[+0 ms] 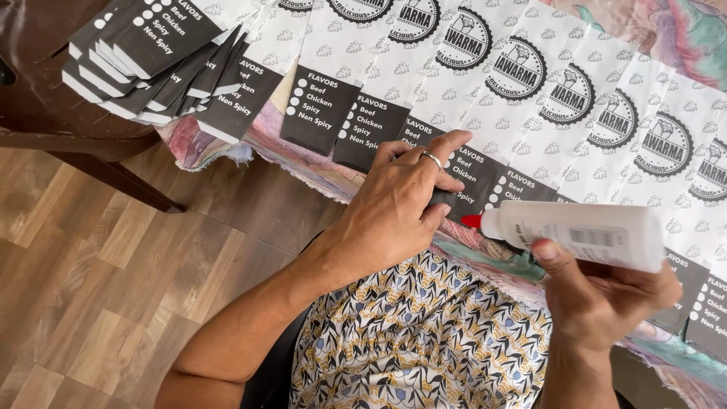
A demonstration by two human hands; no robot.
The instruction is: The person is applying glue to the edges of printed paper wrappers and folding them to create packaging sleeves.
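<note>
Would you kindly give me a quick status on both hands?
Left hand pressing down a paper bag. Right hand grip on white glue bottle, red tip at bag. Nothing in the way.

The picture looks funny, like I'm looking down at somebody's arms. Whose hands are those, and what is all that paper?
The camera sits on a person's head and looks down, so you see that person's own two hands. The left hand, which wears a ring, presses on the dark end of one white printed paper bag. The right hand holds a white plastic glue bottle with a red tip, pointing toward that bag. Many matching bags lie overlapping in a row on a colourful cloth over the table. A fanned stack of more bags rests on a dark brown wooden chair at the upper left. Below is a wood-patterned floor.
</note>
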